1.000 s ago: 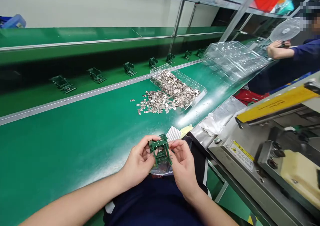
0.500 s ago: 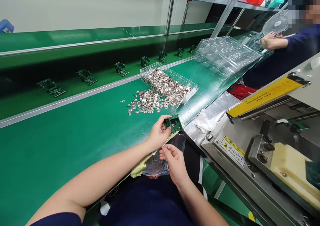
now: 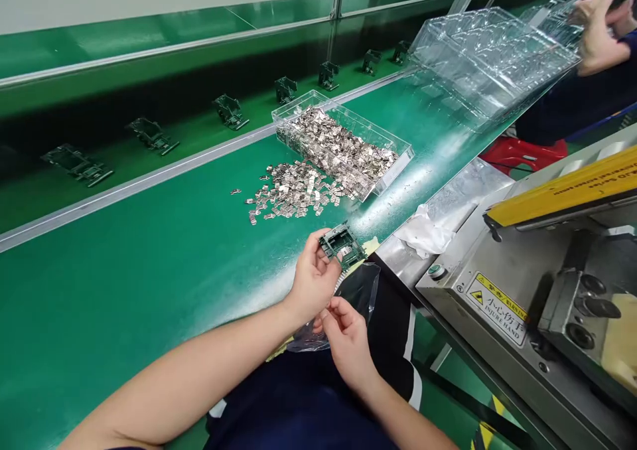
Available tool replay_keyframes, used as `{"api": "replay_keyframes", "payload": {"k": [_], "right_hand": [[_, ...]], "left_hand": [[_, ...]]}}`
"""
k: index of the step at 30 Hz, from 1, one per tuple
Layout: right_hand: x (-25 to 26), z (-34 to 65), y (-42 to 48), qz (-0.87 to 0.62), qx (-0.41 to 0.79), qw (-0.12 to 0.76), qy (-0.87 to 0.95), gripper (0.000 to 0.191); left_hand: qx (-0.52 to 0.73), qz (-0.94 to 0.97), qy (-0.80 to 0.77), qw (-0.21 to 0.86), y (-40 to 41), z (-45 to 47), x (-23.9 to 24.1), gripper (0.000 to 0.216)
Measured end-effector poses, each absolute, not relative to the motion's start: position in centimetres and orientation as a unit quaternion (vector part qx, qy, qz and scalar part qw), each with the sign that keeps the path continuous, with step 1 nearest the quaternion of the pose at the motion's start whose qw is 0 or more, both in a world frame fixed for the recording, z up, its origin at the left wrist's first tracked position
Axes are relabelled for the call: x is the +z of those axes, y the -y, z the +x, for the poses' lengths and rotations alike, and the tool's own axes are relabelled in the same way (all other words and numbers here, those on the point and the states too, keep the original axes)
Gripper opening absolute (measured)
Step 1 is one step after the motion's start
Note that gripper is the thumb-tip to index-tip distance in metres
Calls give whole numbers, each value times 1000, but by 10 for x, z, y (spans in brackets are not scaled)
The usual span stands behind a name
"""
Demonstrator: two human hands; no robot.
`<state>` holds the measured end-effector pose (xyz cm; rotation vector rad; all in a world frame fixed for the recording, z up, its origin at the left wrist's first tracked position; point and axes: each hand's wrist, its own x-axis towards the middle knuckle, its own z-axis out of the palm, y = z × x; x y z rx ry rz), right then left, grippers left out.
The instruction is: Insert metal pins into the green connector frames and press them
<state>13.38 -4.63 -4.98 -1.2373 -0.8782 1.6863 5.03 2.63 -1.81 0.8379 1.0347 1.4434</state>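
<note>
My left hand (image 3: 316, 271) is closed round the edge of a dark green plastic frame (image 3: 347, 254), a small open moulding with a square gap and thin tabs. A small silvery piece (image 3: 343, 252) shows inside the gap by my thumb. Just below, a narrow ridged metal strip (image 3: 340, 281) peeks out beside the left palm. My right hand (image 3: 343, 327) is close under the left wrist, its thumb and fingers pinched together; what they hold is hidden. Beyond my hands lies a loose pile of small metal clips (image 3: 293, 188), beside a clear plastic tray (image 3: 393, 179) filled with more of them.
Several green frames (image 3: 229, 111) stand in a row along the back ledge. Stacked clear trays (image 3: 488, 58) stand far right, near a co-worker's hands (image 3: 597, 32). A metal machine (image 3: 458, 284) with a warning label fills the right side; a white cloth (image 3: 428, 231) lies beside it.
The frame in my left hand has turned, so its open face shows more. My right hand remains pinched below it. The camera view has shifted, and the co-worker's hands have moved.
</note>
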Motion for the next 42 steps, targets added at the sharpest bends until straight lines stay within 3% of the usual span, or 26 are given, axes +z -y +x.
{"api": "replay_keyframes", "payload": {"k": [16, 26, 31, 37, 42], "right_hand": [[-66, 129, 51, -490, 610, 412, 467, 29], [-84, 136, 44, -535, 556, 342, 537, 21], [-88, 151, 34, -532, 559, 332, 542, 31], [-73, 170, 32, -562, 519, 367, 529, 28], [-30, 186, 29, -569, 398, 430, 577, 13]], "left_hand": [[610, 382, -464, 517, -26, 52, -18, 35], [611, 398, -462, 505, -28, 50, -18, 34], [619, 396, -453, 506, -29, 48, -18, 34], [630, 372, -440, 521, -31, 46, -21, 32], [632, 376, -429, 524, -21, 41, -16, 34]]}}
